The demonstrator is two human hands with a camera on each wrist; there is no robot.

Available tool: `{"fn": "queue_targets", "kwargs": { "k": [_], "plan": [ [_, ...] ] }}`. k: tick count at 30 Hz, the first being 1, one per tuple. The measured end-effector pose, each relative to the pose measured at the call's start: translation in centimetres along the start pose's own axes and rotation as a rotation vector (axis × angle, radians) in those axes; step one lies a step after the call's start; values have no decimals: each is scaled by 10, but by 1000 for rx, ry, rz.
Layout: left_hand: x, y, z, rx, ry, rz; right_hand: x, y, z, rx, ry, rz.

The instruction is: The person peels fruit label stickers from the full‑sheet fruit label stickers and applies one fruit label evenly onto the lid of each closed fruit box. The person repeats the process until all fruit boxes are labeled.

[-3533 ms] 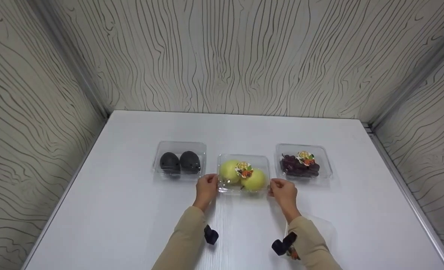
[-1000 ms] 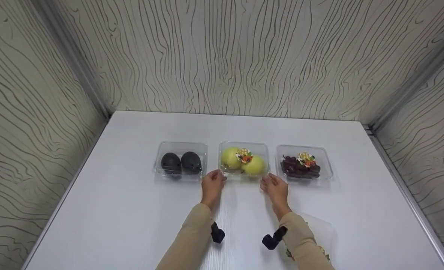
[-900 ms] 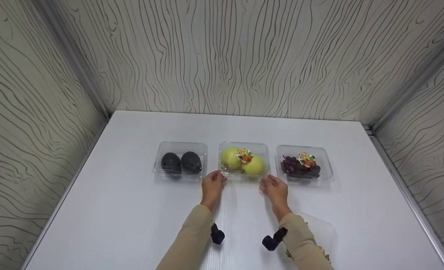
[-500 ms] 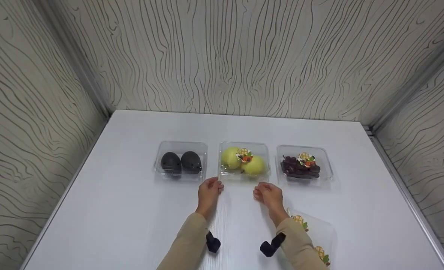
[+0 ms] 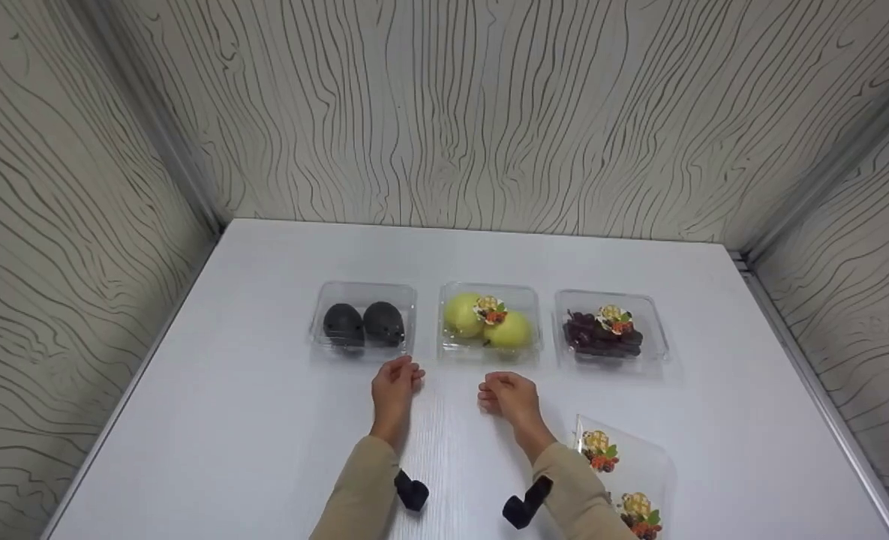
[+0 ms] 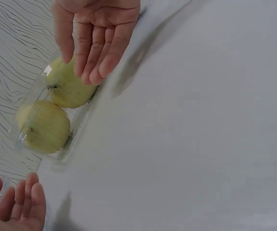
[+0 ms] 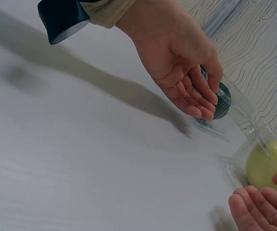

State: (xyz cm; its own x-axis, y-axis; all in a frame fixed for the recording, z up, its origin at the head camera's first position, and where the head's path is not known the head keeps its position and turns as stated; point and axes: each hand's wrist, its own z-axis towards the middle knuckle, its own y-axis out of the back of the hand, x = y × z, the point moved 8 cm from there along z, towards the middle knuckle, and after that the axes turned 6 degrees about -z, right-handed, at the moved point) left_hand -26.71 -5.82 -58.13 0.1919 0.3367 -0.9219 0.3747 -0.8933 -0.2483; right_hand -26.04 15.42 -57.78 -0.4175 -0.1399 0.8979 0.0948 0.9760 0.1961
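A clear plastic box [image 5: 489, 351] of yellow-green apples [image 5: 507, 330] stands in the middle of a row, a fruit-picture sticker [image 5: 490, 310] on its lid. My left hand [image 5: 394, 394] is loosely curled over the table, just in front of the gap between this box and the box of dark avocado-like fruits [image 5: 382, 324]. Nearer me and to the right, my right hand [image 5: 509, 396] has relaxed, bent fingers and holds nothing. In the left wrist view the right hand [image 6: 97, 43] overlaps the apples. The right wrist view shows the left hand [image 7: 179, 67] with bare fingers.
At the row's right stands a clear box [image 5: 647, 319] of dark red grapes [image 5: 594, 337], also with a sticker. A sheet [image 5: 639, 457] bearing two stickers lies beside my right forearm, partly under the sleeve. Patterned walls [image 5: 444, 112] border the white table [image 5: 264, 450].
The apple box has moved back into line with the other two boxes. Both hands have since let go of its front corners and drawn toward me and leftward, uncovering the sticker sheet.
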Motion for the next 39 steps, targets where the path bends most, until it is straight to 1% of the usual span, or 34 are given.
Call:
{"fn": "queue_targets", "kwargs": {
  "k": [4,7,11,15,17,21,24,25,30,34,39],
  "plan": [
    [-3,10,4,-47,3,-31,4,-13,-2,21,16,-9],
    [-6,18,8,-91,-12,-45,8,-26,-4,52,45,25],
    [-10,26,14,-141,-28,-40,13,-46,-6,98,74,55],
    [-11,31,17,-157,-24,-43,16,-66,-6,131,88,25],
    [-12,33,19,-156,-32,-65,18,-76,-6,144,93,14],
    [-14,33,23,-148,-42,-93,29,-92,-11,155,92,13],
    [-14,34,26,-162,-34,-76,35,-102,-11,152,79,13],
    [-13,34,27,-170,-36,-73,33,-106,-7,150,75,15],
    [-14,34,29,-194,-43,-56,37,-114,2,109,57,29],
    [-15,32,28,-191,-56,-61,41,-116,7,75,59,48],
    [-13,31,26,-170,-54,-47,45,-118,10,80,52,113]
  ]
}}
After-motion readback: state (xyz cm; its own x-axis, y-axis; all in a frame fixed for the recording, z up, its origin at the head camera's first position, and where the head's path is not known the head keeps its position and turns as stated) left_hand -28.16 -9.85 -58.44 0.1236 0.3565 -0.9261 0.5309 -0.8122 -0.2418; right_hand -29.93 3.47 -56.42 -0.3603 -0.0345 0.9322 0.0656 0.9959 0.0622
